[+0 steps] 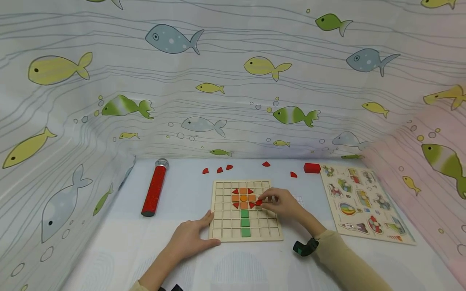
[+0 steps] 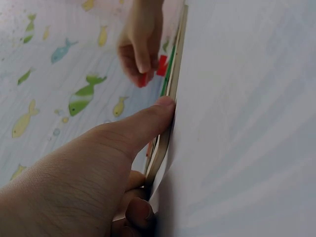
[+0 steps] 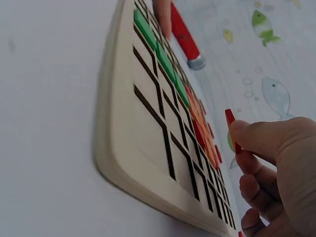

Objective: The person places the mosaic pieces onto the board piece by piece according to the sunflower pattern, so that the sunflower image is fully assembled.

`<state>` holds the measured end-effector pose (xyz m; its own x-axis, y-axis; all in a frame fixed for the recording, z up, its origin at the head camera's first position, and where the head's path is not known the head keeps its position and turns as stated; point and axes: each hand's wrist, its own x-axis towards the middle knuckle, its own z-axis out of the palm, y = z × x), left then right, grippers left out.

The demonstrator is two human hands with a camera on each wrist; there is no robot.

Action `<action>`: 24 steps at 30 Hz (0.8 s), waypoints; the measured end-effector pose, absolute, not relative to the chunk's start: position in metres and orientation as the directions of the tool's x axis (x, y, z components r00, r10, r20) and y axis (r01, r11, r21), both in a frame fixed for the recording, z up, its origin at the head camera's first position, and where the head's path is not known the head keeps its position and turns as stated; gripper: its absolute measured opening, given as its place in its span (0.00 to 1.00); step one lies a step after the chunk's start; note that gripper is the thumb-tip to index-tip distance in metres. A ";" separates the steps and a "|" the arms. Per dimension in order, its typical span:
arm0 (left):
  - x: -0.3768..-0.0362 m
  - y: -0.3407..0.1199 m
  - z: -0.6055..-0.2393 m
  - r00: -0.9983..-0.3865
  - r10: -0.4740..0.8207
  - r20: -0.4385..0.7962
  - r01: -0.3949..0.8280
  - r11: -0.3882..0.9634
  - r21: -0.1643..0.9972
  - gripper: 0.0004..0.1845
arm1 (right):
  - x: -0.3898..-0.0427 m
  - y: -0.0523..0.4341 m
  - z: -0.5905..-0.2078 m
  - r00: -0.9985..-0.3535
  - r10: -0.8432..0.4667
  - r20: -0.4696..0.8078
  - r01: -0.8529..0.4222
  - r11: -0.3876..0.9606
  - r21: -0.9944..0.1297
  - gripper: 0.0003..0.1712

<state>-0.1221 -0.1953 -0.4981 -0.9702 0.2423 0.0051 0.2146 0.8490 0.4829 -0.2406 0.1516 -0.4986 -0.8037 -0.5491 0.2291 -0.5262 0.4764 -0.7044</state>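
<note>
And the right hand [image 1: 283,203] had a red quarter-piece [image 1: 259,202] pinched between thumb and fingertips, just above the right half of the wooden grid board [image 1: 262,233], while the left hand [image 1: 189,239] gripped that board's near left corner! Print on a paper sheet [image 1: 299,200] beyond the right hand: too small to read. Orange pieces [image 1: 243,191] filled the middle cells, red ones at their corners, green squares [image 1: 245,222] running nearward. Loose red pieces [image 1: 220,170] lay along the desk's [image 1: 262,260] far edge, microphone [image 1: 154,189] leftward, puzzle board [image 1: 354,195] by the right edge, fish-print curtain [image 1: 233,135] behind.
</note>
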 end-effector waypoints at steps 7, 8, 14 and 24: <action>-0.123 -0.197 -0.499 -0.970 0.241 -0.003 0.210 0.852 0.479 0.50 | -0.207 0.145 -0.515 -0.783 -0.556 0.279 -0.565 0.448 -0.692 0.10; -0.123 -0.197 -0.500 -0.971 0.241 -0.004 0.210 0.852 0.480 0.50 | -0.205 0.144 -0.517 -0.788 -0.545 0.286 -0.564 0.453 -0.691 0.10; -0.124 -0.196 -0.501 -0.972 0.234 -0.002 0.203 0.847 0.491 0.50 | -0.202 0.136 -0.524 -0.791 -0.505 0.344 -0.584 0.460 -0.669 0.10; -0.123 -0.197 -0.502 -0.970 0.243 0.003 0.214 0.848 0.486 0.50 | -0.198 0.131 -0.531 -0.801 -0.470 0.371 -0.581 0.458 -0.673 0.08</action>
<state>-0.1227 -0.1966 -0.5018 -0.9700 0.2430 0.0031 0.2138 0.8476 0.4857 -0.1980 0.1312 -0.5306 -0.8005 -0.4703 0.3714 -0.5812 0.4581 -0.6726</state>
